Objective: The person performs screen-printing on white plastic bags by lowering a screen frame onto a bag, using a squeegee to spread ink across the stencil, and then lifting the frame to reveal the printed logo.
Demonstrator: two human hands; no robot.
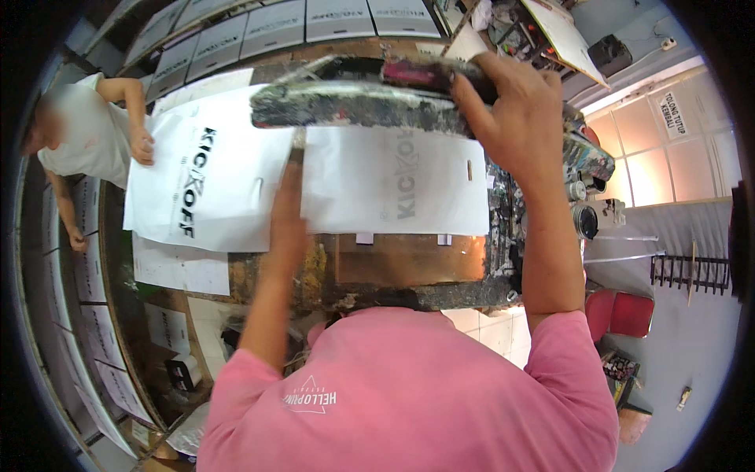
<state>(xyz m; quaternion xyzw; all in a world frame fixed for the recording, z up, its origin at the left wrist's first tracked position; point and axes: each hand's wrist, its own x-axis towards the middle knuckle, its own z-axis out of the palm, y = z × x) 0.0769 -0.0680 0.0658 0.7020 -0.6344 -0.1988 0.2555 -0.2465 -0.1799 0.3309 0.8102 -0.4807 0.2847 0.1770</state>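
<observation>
My right hand (511, 114) is closed on the ink-caked printing screen frame (354, 108), which is tilted up over the table's far side. A dark bar with a pinkish-red part (425, 75) lies along the frame, close to my fingers. Beneath the frame rests a white bag (354, 185) with a grey print and a short slot. My left hand (289, 216) is smeared by motion at that bag's left edge; its fingers are unclear. To its left lies another white bag (228, 177), bearing a black print. A co-worker's hand (141, 147) touches that bag's far-left edge.
The co-worker (94, 130) stands at the left. Racks with printed white sheets (271, 30) line the back, and more racks (102, 330) run down the left. Jars and cans (583, 220) crowd the table's right end. A red chair (631, 315) stands at the right.
</observation>
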